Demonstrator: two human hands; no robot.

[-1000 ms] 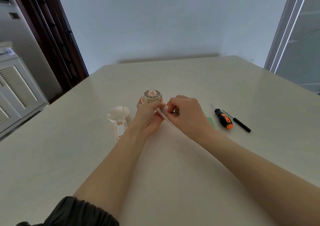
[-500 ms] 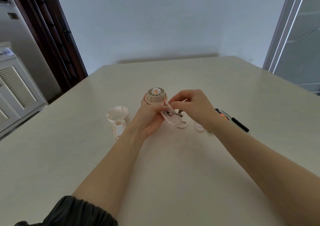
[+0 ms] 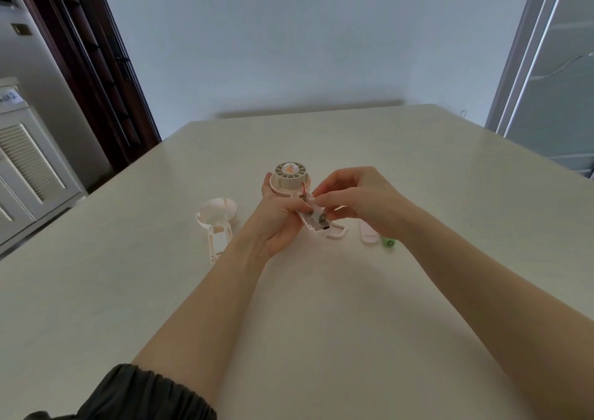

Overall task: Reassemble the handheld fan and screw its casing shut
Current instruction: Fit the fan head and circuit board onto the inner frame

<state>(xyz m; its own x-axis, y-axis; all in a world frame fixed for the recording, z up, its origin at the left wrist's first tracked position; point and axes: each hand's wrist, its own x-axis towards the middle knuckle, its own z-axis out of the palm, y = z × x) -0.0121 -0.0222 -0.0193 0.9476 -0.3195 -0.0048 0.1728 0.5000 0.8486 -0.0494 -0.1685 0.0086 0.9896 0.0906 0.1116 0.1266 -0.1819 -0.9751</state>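
The fan body (image 3: 297, 191) is gripped by the left hand (image 3: 278, 217) while the right hand (image 3: 356, 199) pinches at its wiring (red lead visible). The wires are best tucked flat inside the handle before the other casing half (image 3: 216, 223), left of the fan body, is fitted.

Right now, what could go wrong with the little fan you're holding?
The thin red wire sits right where the right hand is working inside the open fan body that the left hand holds; a tug might snap it or trap it. The green piece on the table might roll away.
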